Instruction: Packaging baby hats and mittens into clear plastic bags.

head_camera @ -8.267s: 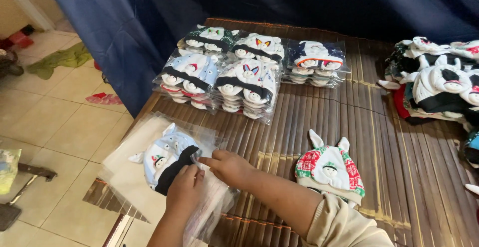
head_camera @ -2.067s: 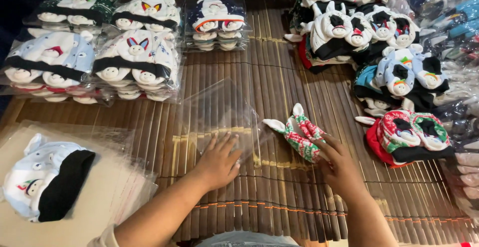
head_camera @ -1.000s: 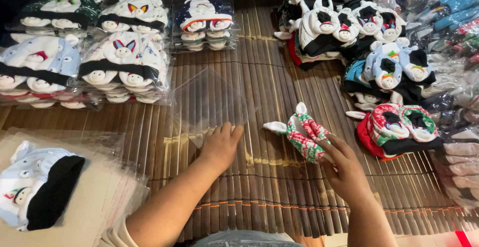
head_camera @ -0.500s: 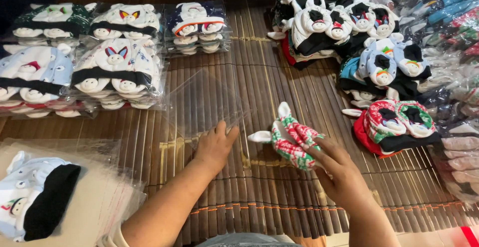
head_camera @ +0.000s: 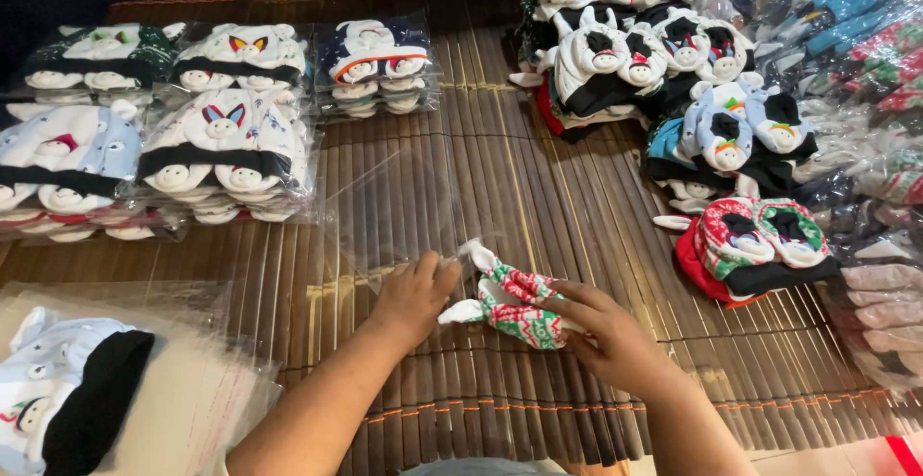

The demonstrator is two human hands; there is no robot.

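My right hand (head_camera: 608, 335) grips a folded red, green and white patterned baby hat (head_camera: 513, 305) with white ears, low over the bamboo mat (head_camera: 500, 178). My left hand (head_camera: 413, 292) pinches the near edge of a clear plastic bag (head_camera: 396, 212) that lies flat on the mat. The hat's ears point at the bag's opening and touch it beside my left fingers.
Bagged stacks of animal-face hats (head_camera: 221, 144) fill the far left. Loose hats are heaped at the back right (head_camera: 615, 48) and right (head_camera: 755, 245). A pile of flat clear bags with a pale blue and black hat (head_camera: 67, 404) lies at the near left.
My right hand has carried the patterned hat leftwards to the bag's opening. My left hand went from lying flat on the bag to pinching its edge.
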